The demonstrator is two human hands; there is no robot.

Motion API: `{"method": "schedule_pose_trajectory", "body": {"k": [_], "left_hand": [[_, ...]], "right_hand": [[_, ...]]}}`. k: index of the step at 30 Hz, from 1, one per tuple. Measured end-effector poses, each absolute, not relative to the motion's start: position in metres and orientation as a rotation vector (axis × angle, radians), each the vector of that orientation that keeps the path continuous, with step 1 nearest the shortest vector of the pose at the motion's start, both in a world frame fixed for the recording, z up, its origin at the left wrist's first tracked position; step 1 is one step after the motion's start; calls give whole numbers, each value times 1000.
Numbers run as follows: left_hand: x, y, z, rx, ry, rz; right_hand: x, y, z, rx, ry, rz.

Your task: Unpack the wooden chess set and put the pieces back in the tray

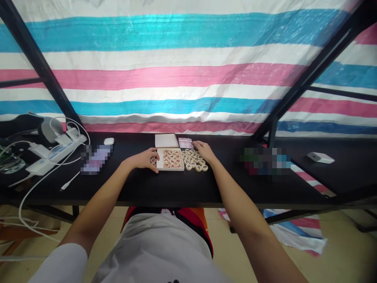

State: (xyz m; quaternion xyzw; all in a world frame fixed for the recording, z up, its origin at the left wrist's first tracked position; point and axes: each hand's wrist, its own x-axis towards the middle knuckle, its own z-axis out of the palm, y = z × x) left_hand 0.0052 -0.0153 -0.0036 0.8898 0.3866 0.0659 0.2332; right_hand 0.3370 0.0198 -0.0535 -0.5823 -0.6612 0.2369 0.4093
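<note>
A shallow white box (170, 168) on the black desk holds rows of round Chinese chess pieces (172, 157) with red characters. My left hand (144, 159) grips the box's left end, fingers at the far corner and thumb at the near one. One red-marked chess piece (153, 160) shows between that thumb and fingers. Right of the box lies a loose cluster of chess pieces (194, 160), several with dark characters. My right hand (204, 151) rests at the cluster's far right side, fingers stretched toward a folded paper sheet (185, 143) with red lines; its fingertips are partly hidden.
Behind the box lies a white box lid (166, 140). To the left are a blurred phone-like object (97, 159), a white earbud case (108, 141) and a power strip (53, 157) with cables. Rightward are a blurred patch (265, 160) and a white adapter (320, 157). Striped sheeting (176, 74) hangs behind.
</note>
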Motion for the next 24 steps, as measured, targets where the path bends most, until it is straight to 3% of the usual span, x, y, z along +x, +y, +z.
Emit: {"method": "schedule_pose_trajectory", "body": {"k": [16, 24], "left_hand": [[6, -19, 1, 2375, 1135, 189], [-3, -16, 7, 2369, 1192, 201]], "right_hand": [[319, 26, -63, -1321, -1486, 832], [325, 14, -46, -1455, -1616, 624]]}}
